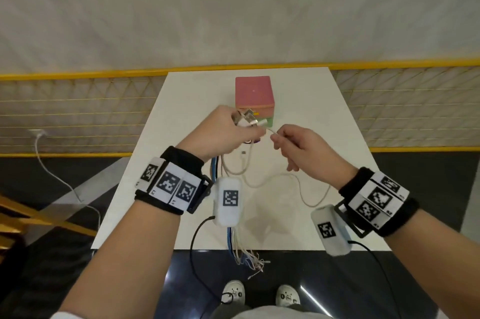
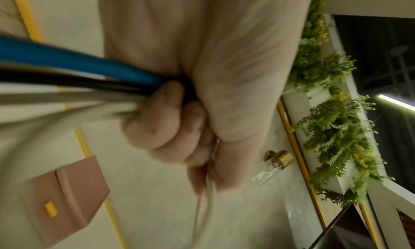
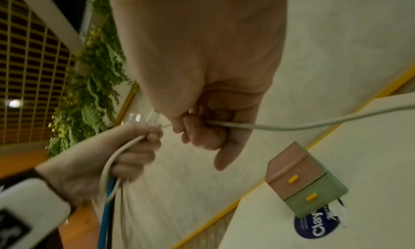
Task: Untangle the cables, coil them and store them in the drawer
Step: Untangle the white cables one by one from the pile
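My left hand [image 1: 228,131] grips a bundle of cables above the white table [image 1: 324,116]: a blue cable [image 2: 78,61], a black one and white ones, with plug ends [image 1: 246,118] sticking out past the thumb. The bundle's tails [image 1: 246,253] hang over the table's near edge. My right hand [image 1: 293,147] pinches one white cable [image 3: 292,126] just right of the left hand; this cable loops slack over the table [image 1: 306,188]. Behind the hands stands the small drawer box [image 1: 254,95], pink on top and green below, with both drawers [image 3: 298,180] closed.
A round blue sticker [image 3: 314,226] lies on the table beside the drawer box. A yellow-framed mesh railing [image 1: 78,110] runs behind the table. A white cable [image 1: 65,183] trails on the floor at the left. My shoes [image 1: 259,292] stand at the near table edge.
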A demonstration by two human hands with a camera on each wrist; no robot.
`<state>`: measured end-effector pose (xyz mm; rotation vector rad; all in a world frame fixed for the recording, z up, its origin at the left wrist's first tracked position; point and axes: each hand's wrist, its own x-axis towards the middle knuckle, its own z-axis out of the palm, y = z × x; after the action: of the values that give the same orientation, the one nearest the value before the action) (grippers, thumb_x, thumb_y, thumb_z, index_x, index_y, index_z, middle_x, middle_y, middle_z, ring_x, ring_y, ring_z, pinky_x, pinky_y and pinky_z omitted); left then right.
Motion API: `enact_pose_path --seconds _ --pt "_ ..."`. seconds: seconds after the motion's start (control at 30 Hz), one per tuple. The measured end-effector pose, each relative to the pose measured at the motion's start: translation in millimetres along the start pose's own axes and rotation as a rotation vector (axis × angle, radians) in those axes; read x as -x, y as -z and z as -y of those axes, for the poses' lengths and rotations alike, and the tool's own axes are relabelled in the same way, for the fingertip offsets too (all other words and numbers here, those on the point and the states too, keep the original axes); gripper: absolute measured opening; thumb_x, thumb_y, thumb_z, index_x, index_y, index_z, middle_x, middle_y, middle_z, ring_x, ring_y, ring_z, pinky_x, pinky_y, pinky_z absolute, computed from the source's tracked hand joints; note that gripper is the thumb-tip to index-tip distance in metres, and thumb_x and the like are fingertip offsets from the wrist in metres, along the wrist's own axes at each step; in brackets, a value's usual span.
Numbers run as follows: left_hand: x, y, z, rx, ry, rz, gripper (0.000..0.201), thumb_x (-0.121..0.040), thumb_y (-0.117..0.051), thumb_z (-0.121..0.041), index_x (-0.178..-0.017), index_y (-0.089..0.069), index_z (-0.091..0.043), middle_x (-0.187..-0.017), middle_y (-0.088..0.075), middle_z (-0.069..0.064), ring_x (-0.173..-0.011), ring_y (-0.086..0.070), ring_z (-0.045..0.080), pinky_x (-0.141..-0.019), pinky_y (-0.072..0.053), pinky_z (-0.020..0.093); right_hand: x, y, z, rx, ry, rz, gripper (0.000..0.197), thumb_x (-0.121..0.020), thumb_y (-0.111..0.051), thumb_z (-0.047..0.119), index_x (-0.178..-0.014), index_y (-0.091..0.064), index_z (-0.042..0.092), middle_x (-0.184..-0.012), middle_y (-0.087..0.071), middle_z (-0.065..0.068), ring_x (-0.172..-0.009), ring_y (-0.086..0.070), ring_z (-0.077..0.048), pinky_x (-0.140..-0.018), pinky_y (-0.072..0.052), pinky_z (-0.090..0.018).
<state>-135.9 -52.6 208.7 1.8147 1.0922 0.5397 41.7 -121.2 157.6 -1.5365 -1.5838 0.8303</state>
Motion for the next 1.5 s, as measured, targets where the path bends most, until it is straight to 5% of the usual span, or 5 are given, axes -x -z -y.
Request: enact_pose_path --seconds 0.2,0.43,0.63,1.0,1.5 --pt "-15.8 31.7 15.2 0.083 -0.032 -0.685 0.034 -0.085 -0.073 -0.026 -0.062 -0.049 -0.027 -0.058 -0.044 -0.007 -0.057 -0.043 0.017 -0.062 -0.038 0.029 27.8 -23.9 -50.8 0.347 -0.128 0.371 0.031 -0.101 -0.036 0.028 -0.083 -0.057 0.014 -0.079 -0.068 -0.002 -0.079 -0.064 -0.021 -0.083 -0.05 -0.039" --pt "-2.8 2.8 21.1 -0.163 -0.101 -0.382 0.012 -0.083 -0.064 -0.006 -0.086 -0.066 -0.018 -0.076 -0.064 -0.001 -0.064 -0.052 0.011 -0.057 -0.04 0.018 27.8 -41.7 -62.1 0.297 -0.197 0.158 0.02 -0.093 -0.054 0.027 -0.11 -0.053 0.016 -0.107 -0.061 -0.006 -0.1 -0.06 -0.021 -0.089 -0.047 -0.033" --pt "18.9 21.1 -1.6 -0.046 -0.355 -0.188 0.017 -0.081 -0.065 0.004 -0.082 -0.068 -0.013 -0.08 -0.066 0.009 -0.07 -0.052 0.007 -0.066 -0.04 0.019 -8.2 -57.4 -54.6 0.116 -0.149 0.143 0.119 -0.07 -0.082 0.029 -0.148 0.008 0.032 -0.152 0.011 -0.007 -0.143 0.007 -0.016 -0.109 -0.012 -0.028" --pt "14.3 47.3 -9.3 0.11 -0.368 -0.454 0.027 -0.082 -0.067 0.003 -0.076 -0.065 -0.024 -0.068 -0.064 -0.019 -0.064 -0.055 -0.006 -0.064 -0.04 0.009 34.1 -116.2 -56.2 0.046 -0.409 1.237 0.036 -0.102 -0.037 0.024 -0.121 -0.054 -0.002 -0.124 -0.061 -0.024 -0.109 -0.063 -0.032 -0.092 -0.051 -0.034" --pt "18.3 31.1 -6.8 0.13 -0.335 -0.36 0.026 -0.083 -0.068 0.002 -0.077 -0.066 -0.023 -0.064 -0.062 -0.022 -0.055 -0.052 -0.006 -0.052 -0.036 0.006 33.7 -104.3 -127.1 0.781 -0.317 0.593 0.073 -0.091 -0.055 0.035 -0.149 -0.01 0.03 -0.157 0.002 -0.013 -0.145 -0.007 -0.035 -0.111 -0.032 -0.048"
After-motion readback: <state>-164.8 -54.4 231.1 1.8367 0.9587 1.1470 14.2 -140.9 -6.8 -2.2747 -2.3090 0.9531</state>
